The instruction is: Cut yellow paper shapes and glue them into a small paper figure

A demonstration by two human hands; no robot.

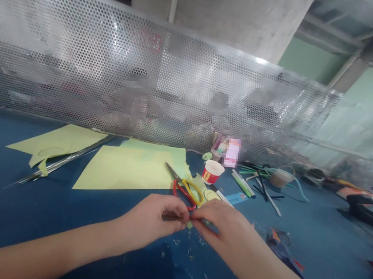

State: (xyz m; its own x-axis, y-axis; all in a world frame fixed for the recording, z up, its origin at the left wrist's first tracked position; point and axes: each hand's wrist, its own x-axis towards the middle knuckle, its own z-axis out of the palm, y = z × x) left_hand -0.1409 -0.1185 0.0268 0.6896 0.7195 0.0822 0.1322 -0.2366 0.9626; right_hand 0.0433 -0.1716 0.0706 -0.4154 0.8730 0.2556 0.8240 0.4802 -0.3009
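Over the blue table, my left hand (154, 218) and my right hand (222, 223) meet fingertip to fingertip. Both are closed in a pinch. Between them shows a thin, dark strip-like thing, with a small pale green bit (190, 224) under the fingertips; most of it is hidden, so its kind is unclear. Just beyond the fingers lie scissors (186, 188) with one red and one yellow handle, blades apart, their tips over a pale yellow-green paper sheet (126, 168). Cut paper scraps (212, 196) sit behind my right hand.
A red and white paper cup (212, 172) stands behind the scissors, near pens (243, 183) and a blue strip (237, 198). At left are another sheet (63, 137) and a clear wrapped roll (67, 160). Black and green sticks (262, 183) lie right. A perforated metal screen (114, 69) borders the table.
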